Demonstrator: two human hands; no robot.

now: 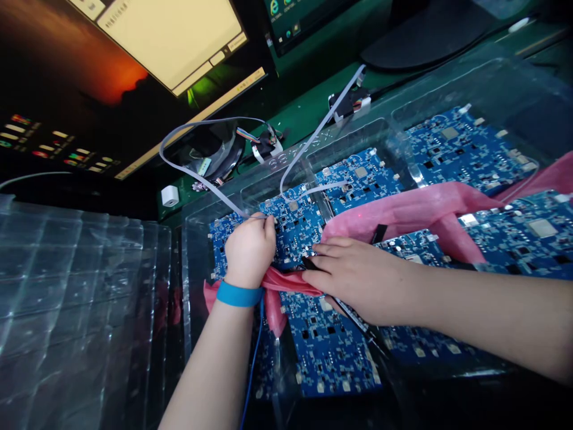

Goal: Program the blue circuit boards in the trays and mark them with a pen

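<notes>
My left hand (250,251), with a blue wristband (239,294) at the wrist, is closed in a pinch on the end of a grey flat cable (210,194). It is over the left blue circuit board (290,209) of the back row; the connector is hidden by the fingers. My right hand (358,278) lies with fingers stretched out over the pink strip (403,206) and the boards. A dark object shows at its fingertips and a dark edge beneath the palm; what they belong to is hidden. A second flat cable (313,128) ends on the neighbouring board (362,173).
A clear plastic tray (286,158) holds several boards. Stacked clear trays (58,298) stand at the left. Two small cable adapters (267,146) sit behind the tray. Monitors (102,77) stand at the back. A blue cord (253,364) runs from my wristband.
</notes>
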